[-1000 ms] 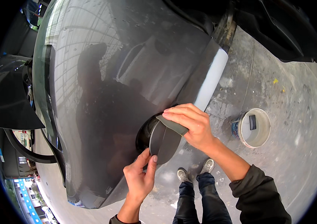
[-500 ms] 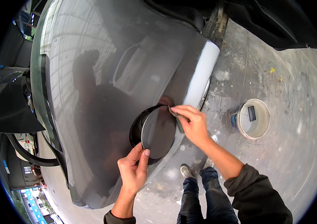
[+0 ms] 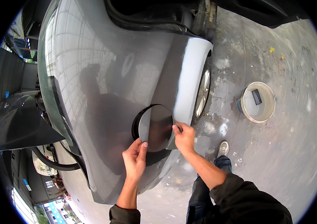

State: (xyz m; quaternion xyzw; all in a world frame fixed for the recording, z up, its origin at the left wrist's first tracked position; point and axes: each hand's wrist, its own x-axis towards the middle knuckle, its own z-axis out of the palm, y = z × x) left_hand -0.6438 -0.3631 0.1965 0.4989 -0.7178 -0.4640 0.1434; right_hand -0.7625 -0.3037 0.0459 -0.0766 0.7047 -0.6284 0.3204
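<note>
A round grey fuel flap [image 3: 157, 128] stands swung out from its dark recess in the grey car's rear side panel [image 3: 108, 119]. My left hand [image 3: 135, 158] pinches the flap's lower left edge between thumb and fingers. At the flap's right edge, my right hand [image 3: 184, 139] is closed, thumb on top, on a small thin dark sheet that looks like sandpaper [image 3: 180, 129]. Most of that sheet is hidden by the fingers. A pale primed band [image 3: 185, 76] runs along the panel above the right hand, by the wheel arch.
On the stained concrete floor to the right stands a white bucket [image 3: 273, 106] holding liquid and a dark rectangular block [image 3: 256, 97]. The car's wheel [image 3: 203, 91] shows beyond the primed band. A black panel [image 3: 261, 15] juts in at the top right.
My right hand has slid down along the flap's right edge, from its upper part to about mid-height. My left hand keeps its pinch. My view has shifted, bringing the wheel into sight.
</note>
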